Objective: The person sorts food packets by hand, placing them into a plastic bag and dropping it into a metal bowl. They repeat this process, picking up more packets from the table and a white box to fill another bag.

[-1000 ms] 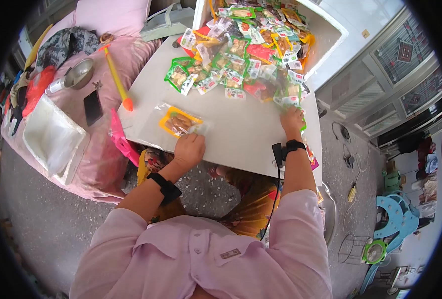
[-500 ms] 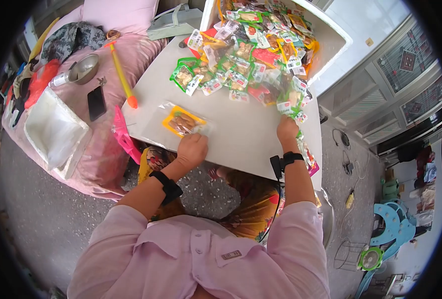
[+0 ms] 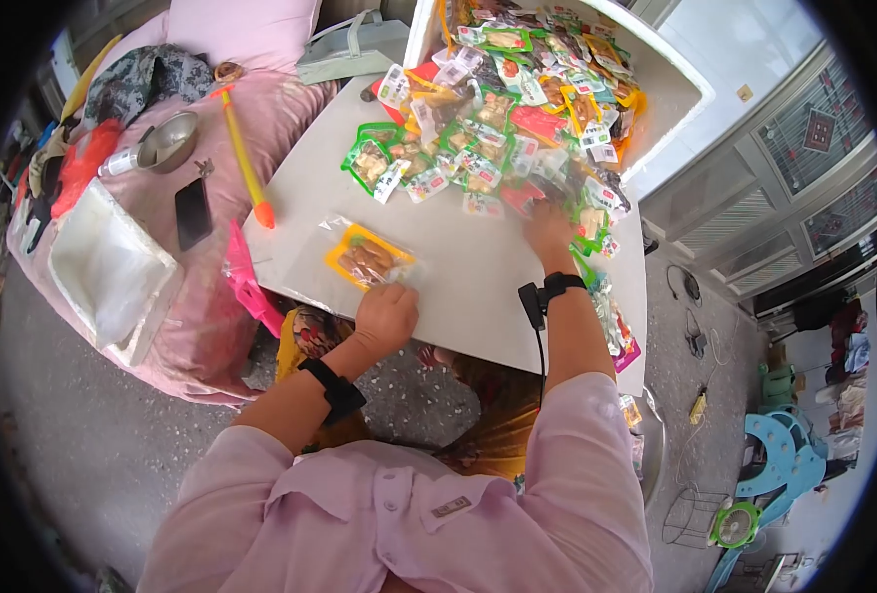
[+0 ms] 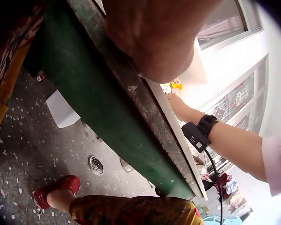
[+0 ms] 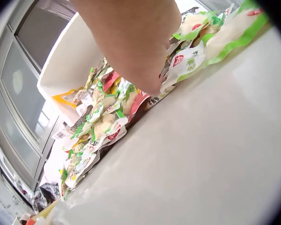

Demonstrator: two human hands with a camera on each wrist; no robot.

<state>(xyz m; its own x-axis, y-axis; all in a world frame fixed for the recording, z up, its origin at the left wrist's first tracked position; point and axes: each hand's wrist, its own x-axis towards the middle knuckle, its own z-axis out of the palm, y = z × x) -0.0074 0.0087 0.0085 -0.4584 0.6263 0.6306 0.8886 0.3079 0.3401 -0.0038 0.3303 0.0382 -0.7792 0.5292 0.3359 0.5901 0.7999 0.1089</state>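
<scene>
In the head view my left hand (image 3: pixel 387 318) pinches the near edge of a clear plastic bag (image 3: pixel 332 237), with an orange-edged food packet (image 3: pixel 367 259) in it, flat on the table (image 3: pixel 468 296). My right hand (image 3: pixel 551 235) reaches the front of a heap of small food packets (image 3: pixel 478 148), beside a red one (image 3: pixel 523 196). The right wrist view shows this hand (image 5: pixel 136 47) against the packets (image 5: pixel 103 126); its fingertips are hidden. In the left wrist view the left hand (image 4: pixel 154 42) is over the table's edge, its fingers out of sight.
A white foam box (image 3: pixel 680 109) stands behind the heap, its packets spilling forward. More packets (image 3: pixel 606 311) lie along the table's right edge. At the left, a pink-covered bed (image 3: pixel 231 148) holds a foam tray (image 3: pixel 112 267), a phone (image 3: pixel 193 213) and a metal bowl (image 3: pixel 169 143).
My right hand has moved left, away from the green-edged packets at the right side, to the front of the heap. The left hand keeps its place at the clear bag.
</scene>
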